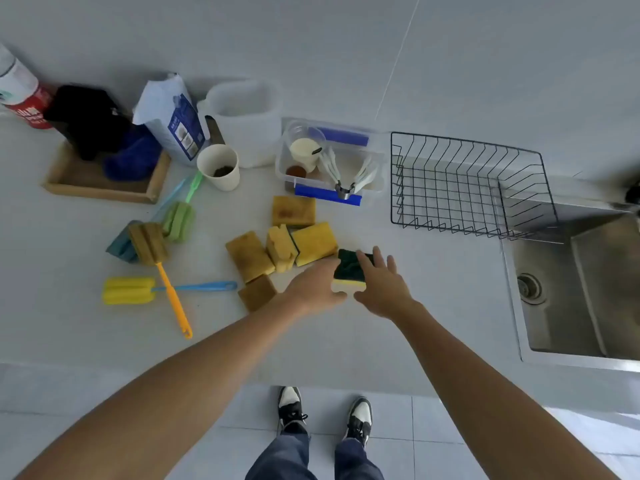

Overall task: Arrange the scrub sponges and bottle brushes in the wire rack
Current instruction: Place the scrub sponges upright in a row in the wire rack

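A green-and-yellow scrub sponge (349, 273) sits between my two hands near the counter's middle. My left hand (313, 287) grips its left side and my right hand (382, 285) rests on its right side with fingers spread. Several more yellow and brown sponges (313, 242) lie just behind and to the left. Three bottle brushes lie further left: a green one (178, 220), a brown one with an orange handle (152, 244) and a yellow one with a blue handle (130, 289). The black wire rack (467, 188) stands at the back right with nothing in it.
A steel sink (585, 289) lies right of the rack. A clear tub with blue clips (329, 164), a paper cup (219, 167), a white bag (173, 123), a white container (247, 123) and a wooden tray (104, 181) line the back. The counter's front edge is near my feet.
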